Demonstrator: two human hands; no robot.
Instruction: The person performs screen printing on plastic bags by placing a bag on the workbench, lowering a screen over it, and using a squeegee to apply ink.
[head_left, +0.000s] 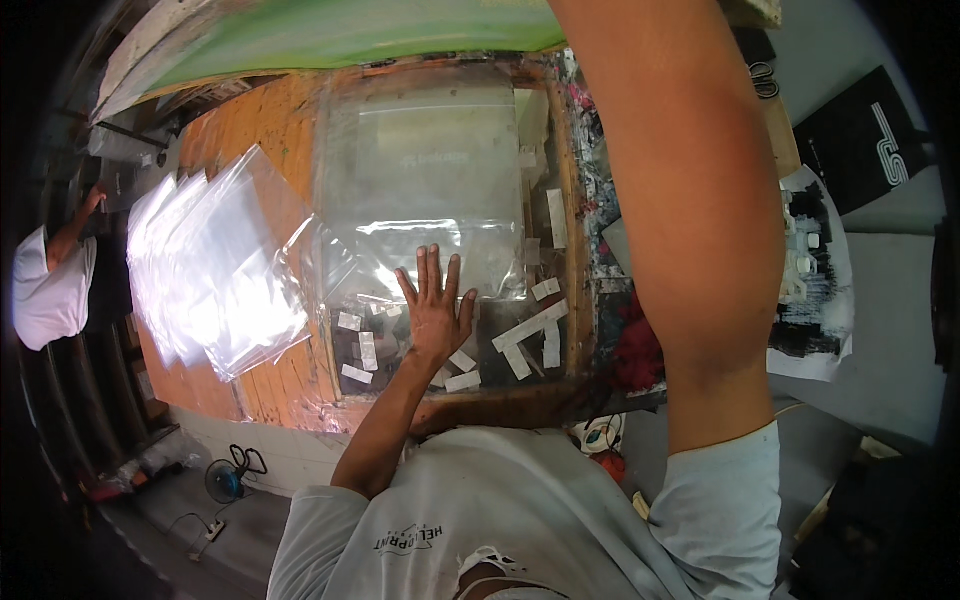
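Observation:
My left hand (432, 312) lies flat with its fingers spread, pressing on the near edge of a clear plastic bag (430, 190). That bag is laid out on a worn glass-like panel set in the wooden table. My right arm reaches up past the top edge of the picture, so its hand is out of sight. At the top stands a raised frame with a green sheet (350, 40). A fanned stack of clear plastic bags (215, 265) lies to the left, with one loose bag's corner touching the panel.
Several pale tape strips (530, 327) stick to the panel around my hand. A red cloth (638, 350) is on the table's right side. Farther right are an ink-stained paper (835, 300) and a black sheet (862, 140). At the far left is another person (58, 285).

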